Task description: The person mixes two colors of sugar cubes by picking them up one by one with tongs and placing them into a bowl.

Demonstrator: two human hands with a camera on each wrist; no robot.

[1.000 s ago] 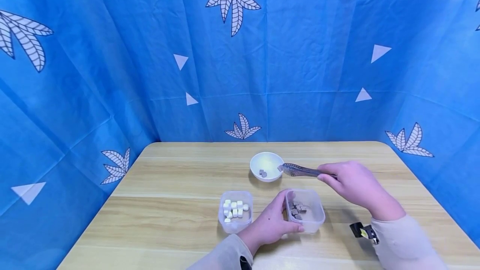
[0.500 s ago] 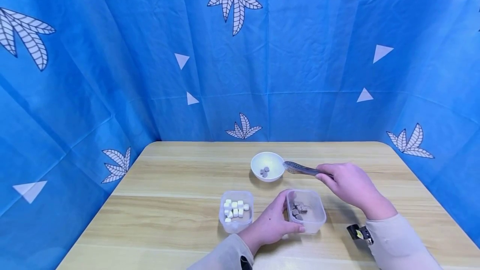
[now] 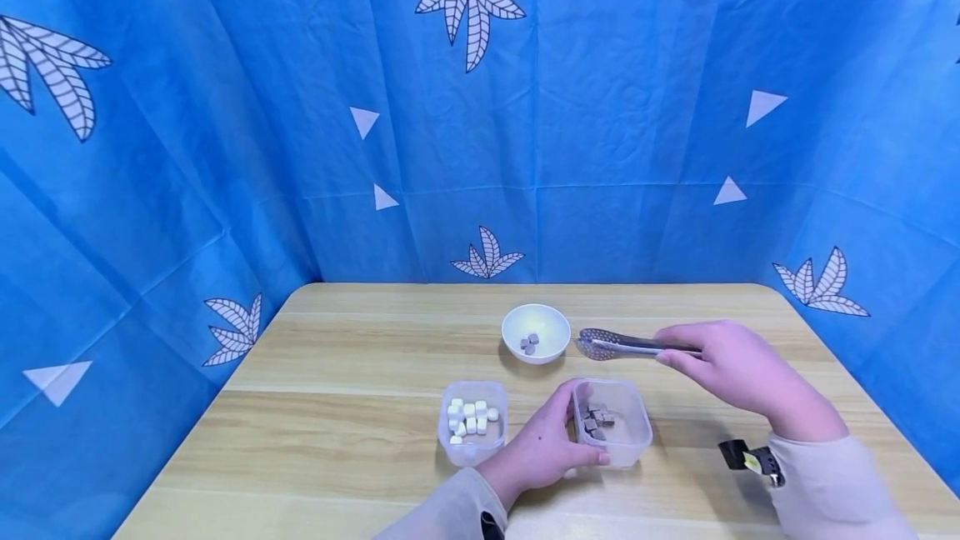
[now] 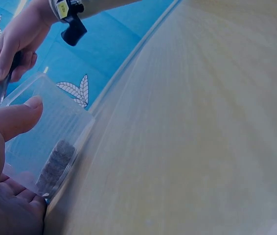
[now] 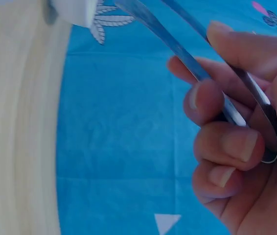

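My right hand (image 3: 738, 365) holds metal tongs (image 3: 637, 346) by their handles, fingers curled round both arms. The perforated tips are spread a little, just right of a white bowl (image 3: 543, 317), with nothing between them. Several greyish-brown cubes (image 3: 530, 344) lie in the bowl. My left hand (image 3: 546, 444) grips a clear plastic container (image 3: 630, 444) from its left side, thumb along the front wall. Inside it, more greyish-brown cubes (image 3: 598, 419) are gathered at the left. The right wrist view shows the tongs' arms (image 5: 177, 49) apart between thumb and fingers.
Left of my left hand stands a second clear container (image 3: 493, 448) with several white cubes (image 3: 470, 415). All of these stand on a wooden table (image 3: 337, 440). A blue patterned curtain (image 3: 615, 107) encloses the table's back and sides.
A third greyish-brown cube has left the tongs and lies in the bowl. The tongs have spread, and my right hand has drawn back to the right. My left hand stays on the container.
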